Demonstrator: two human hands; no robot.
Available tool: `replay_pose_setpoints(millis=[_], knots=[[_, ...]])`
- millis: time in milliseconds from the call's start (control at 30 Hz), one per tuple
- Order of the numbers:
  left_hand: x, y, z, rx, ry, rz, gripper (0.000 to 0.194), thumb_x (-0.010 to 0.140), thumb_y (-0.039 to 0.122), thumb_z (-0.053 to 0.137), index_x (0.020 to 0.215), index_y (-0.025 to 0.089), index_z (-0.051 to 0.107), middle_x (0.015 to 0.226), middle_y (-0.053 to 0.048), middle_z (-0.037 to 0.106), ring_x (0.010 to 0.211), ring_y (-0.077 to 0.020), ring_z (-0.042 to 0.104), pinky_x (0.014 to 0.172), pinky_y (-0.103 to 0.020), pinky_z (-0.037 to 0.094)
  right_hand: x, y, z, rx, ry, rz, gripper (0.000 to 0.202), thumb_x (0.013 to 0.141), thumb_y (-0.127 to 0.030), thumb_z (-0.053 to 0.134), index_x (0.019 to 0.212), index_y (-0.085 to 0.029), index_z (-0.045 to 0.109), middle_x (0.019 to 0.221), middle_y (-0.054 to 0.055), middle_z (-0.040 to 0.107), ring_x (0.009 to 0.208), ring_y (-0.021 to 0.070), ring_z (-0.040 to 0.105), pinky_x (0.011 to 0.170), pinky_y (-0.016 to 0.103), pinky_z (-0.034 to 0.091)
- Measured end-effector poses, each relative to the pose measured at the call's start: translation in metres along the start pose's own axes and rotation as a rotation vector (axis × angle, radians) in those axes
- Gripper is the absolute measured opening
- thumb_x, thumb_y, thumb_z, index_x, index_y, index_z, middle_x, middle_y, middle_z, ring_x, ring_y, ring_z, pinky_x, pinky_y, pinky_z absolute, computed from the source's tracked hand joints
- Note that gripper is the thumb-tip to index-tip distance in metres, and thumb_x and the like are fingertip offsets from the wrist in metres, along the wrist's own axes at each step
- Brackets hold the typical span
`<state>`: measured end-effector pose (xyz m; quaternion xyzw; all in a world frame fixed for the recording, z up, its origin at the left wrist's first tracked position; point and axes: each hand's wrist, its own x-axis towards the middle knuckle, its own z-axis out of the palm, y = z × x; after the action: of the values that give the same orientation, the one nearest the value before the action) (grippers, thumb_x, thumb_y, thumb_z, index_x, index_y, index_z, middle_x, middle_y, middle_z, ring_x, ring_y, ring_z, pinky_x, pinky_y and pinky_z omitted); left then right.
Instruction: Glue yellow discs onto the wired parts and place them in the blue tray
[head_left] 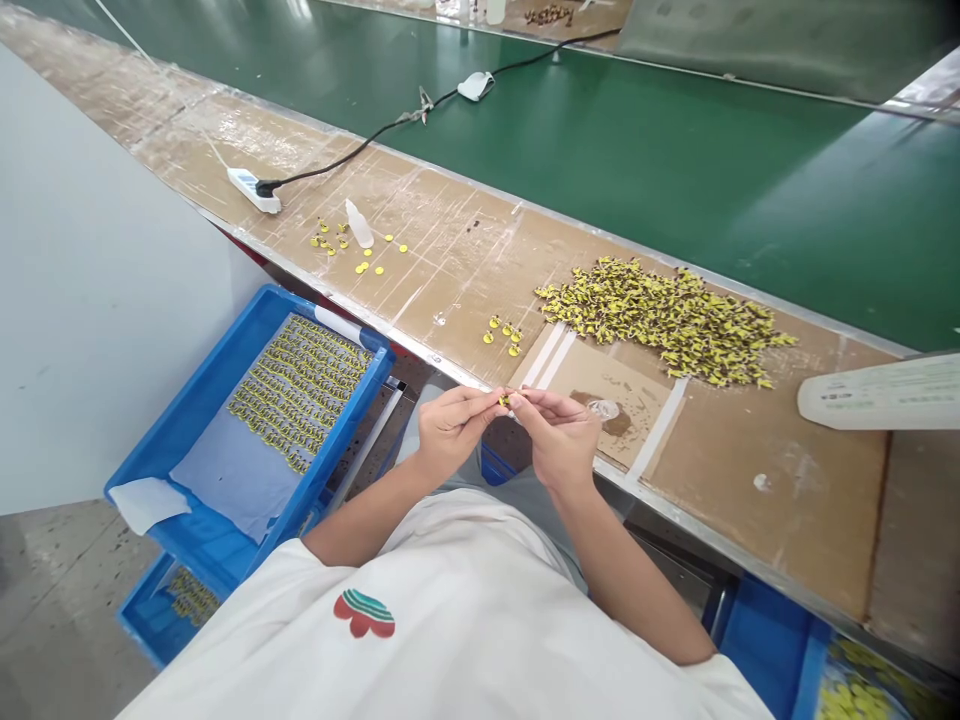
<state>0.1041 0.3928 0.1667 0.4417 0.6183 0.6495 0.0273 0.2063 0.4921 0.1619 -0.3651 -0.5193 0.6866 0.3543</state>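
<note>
My left hand [457, 425] and my right hand [559, 430] meet at the bench's front edge, fingertips pinched round one small yellow-and-dark piece [505, 400]. Which fingers bear it most is hard to tell. Just beyond them, several yellow pieces [514, 350] stand on the brown bench top. A large heap of small yellow-and-dark pieces [660, 315] lies to the right. Near my right hand, a clear blob [604, 409] sits on a stained cardboard sheet [641, 385].
A blue tray [142, 455] with rows of yellow pieces stands at the left, above another blue tray [139, 610]. A white bottle [358, 225], a power strip [253, 190] and a black cable are on the bench. A large bottle [877, 395] lies right; a green belt [637, 140] runs behind.
</note>
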Motion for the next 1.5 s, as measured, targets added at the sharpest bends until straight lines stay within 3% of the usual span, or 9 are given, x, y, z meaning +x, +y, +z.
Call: replay_pose_setpoints(millis=[233,500,733,867,967,1100,1233,1367,1500], knots=[[-0.008,-0.004,0.004,0.001,0.047,-0.005,0.037,0.08,0.013,0.078,0.112,0.03,0.077,0.093,-0.002,0.08,0.077,-0.0107,0.073,0.071,-0.02,0.06,-0.001,0.002,-0.002,0.003,-0.019,0.009,0.024,0.067,-0.037,0.09,0.081,-0.021,0.078,0.08,0.004,0.078,0.074,0.0167,0.073,0.074,0.03,0.06],[-0.013,-0.007,0.007,-0.012,0.068,-0.035,0.033,0.083,0.016,0.076,0.113,0.03,0.077,0.099,-0.004,0.08,0.084,-0.0135,0.075,0.077,-0.025,0.063,-0.003,0.006,0.001,-0.006,-0.003,-0.123,0.021,0.071,-0.035,0.087,0.085,-0.022,0.078,0.088,0.005,0.079,0.085,0.0208,0.074,0.093,0.042,0.059],[-0.015,-0.005,0.001,-0.022,0.03,0.018,0.038,0.087,0.012,0.07,0.119,0.031,0.074,0.099,-0.003,0.08,0.084,-0.0119,0.075,0.076,-0.022,0.062,-0.007,0.007,0.001,-0.1,0.006,-0.227,0.01,0.075,-0.032,0.085,0.08,-0.026,0.078,0.08,0.001,0.079,0.075,0.0174,0.072,0.109,0.046,0.05],[-0.017,-0.006,0.003,0.002,0.028,-0.018,0.032,0.088,0.017,0.07,0.117,0.03,0.076,0.101,-0.004,0.079,0.088,-0.013,0.074,0.081,-0.025,0.062,-0.008,0.007,0.005,-0.066,0.005,-0.177,0.015,0.074,-0.035,0.085,0.081,-0.024,0.077,0.084,0.003,0.079,0.082,0.0199,0.074,0.101,0.045,0.055],[-0.018,-0.009,0.007,-0.062,0.018,-0.115,0.037,0.088,0.022,0.071,0.125,0.03,0.072,0.115,-0.007,0.074,0.103,-0.0164,0.072,0.089,-0.03,0.063,-0.002,0.007,0.005,-0.064,0.017,-0.184,0.019,0.076,-0.038,0.083,0.086,-0.024,0.076,0.088,0.004,0.079,0.084,0.0211,0.074,0.087,0.04,0.059],[-0.023,-0.023,0.001,-0.131,-0.007,-0.3,0.053,0.088,0.032,0.071,0.14,0.03,0.06,0.136,-0.011,0.058,0.119,-0.0201,0.065,0.093,-0.033,0.062,0.021,0.015,-0.004,-0.513,0.041,-0.457,0.016,0.086,-0.039,0.074,0.091,-0.024,0.075,0.094,0.005,0.079,0.09,0.0212,0.073,0.095,0.041,0.052],[-0.034,-0.047,-0.022,-0.025,0.071,-0.391,0.046,0.09,0.035,0.069,0.135,0.025,0.062,0.129,-0.012,0.056,0.111,-0.0177,0.067,0.088,-0.03,0.061,0.053,0.033,-0.012,-1.048,-0.033,-0.642,0.021,0.096,-0.035,0.059,0.092,-0.022,0.074,0.095,0.007,0.079,0.096,0.0215,0.072,0.102,0.041,0.041],[-0.048,-0.064,-0.049,0.09,0.147,-0.443,0.041,0.091,0.036,0.066,0.13,0.022,0.064,0.125,-0.012,0.058,0.105,-0.0161,0.068,0.084,-0.029,0.06,0.074,0.051,-0.011,-1.203,-0.052,-0.658,0.025,0.098,-0.034,0.055,0.095,-0.019,0.074,0.094,0.009,0.079,0.093,0.0213,0.072,0.093,0.038,0.04],[-0.059,-0.07,-0.062,0.119,0.197,-0.469,0.039,0.091,0.038,0.066,0.126,0.021,0.066,0.122,-0.012,0.06,0.101,-0.0156,0.069,0.082,-0.028,0.06,0.082,0.061,-0.011,-1.226,-0.045,-0.662,0.027,0.098,-0.037,0.055,0.101,-0.017,0.074,0.094,0.01,0.078,0.092,0.0218,0.071,0.091,0.038,0.04]])
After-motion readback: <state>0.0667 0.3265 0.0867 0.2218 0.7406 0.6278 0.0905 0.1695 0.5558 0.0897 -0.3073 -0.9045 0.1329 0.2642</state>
